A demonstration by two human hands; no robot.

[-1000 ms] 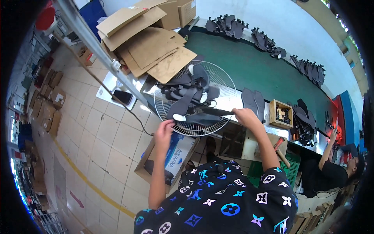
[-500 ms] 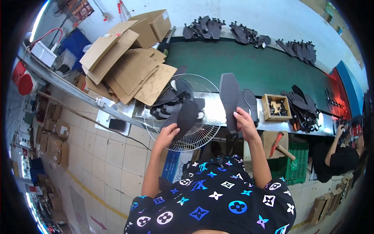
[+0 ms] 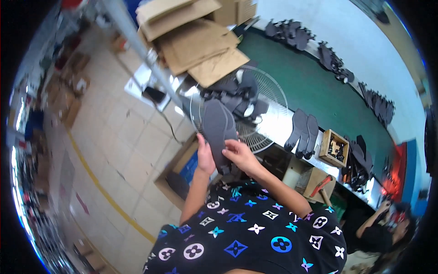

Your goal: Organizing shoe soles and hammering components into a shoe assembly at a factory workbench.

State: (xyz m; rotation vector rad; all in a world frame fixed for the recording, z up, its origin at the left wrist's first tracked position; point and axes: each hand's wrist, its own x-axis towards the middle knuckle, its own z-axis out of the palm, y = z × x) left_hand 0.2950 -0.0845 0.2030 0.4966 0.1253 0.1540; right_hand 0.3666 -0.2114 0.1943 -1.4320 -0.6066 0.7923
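The left hand (image 3: 206, 157) and the right hand (image 3: 239, 155) come together on a pair of dark grey soles (image 3: 215, 122), which overlap each other and stand tilted in front of the person, over the near left side of a round wire basket (image 3: 256, 140). The left grip is closed along the left edge of the soles, thumb pointing up; the right grip grasps them from the right, its fingers and thumb near their middle. Behind the soles, a pile of black footwear parts (image 3: 230, 98) with some white patches lies in the basket. The basket sits on the near edge of the worktop (image 3: 315, 91), whose surface is green with a shiny metal strip (image 3: 273, 119) along the front. Loose cardboard sheets (image 3: 200, 43) are stacked just beyond the basket to the left. On the strip to the right lie more grey soles (image 3: 299, 128), side by side, next to a wooden box (image 3: 325, 145) of small black parts. Below that box rests a hammer (image 3: 321, 185) with a red head. At the person's lower left, a cardboard carton (image 3: 166, 194) holds a dark sole (image 3: 177, 183). Further right, a co-worker (image 3: 376, 235) in black sits near the worktop.
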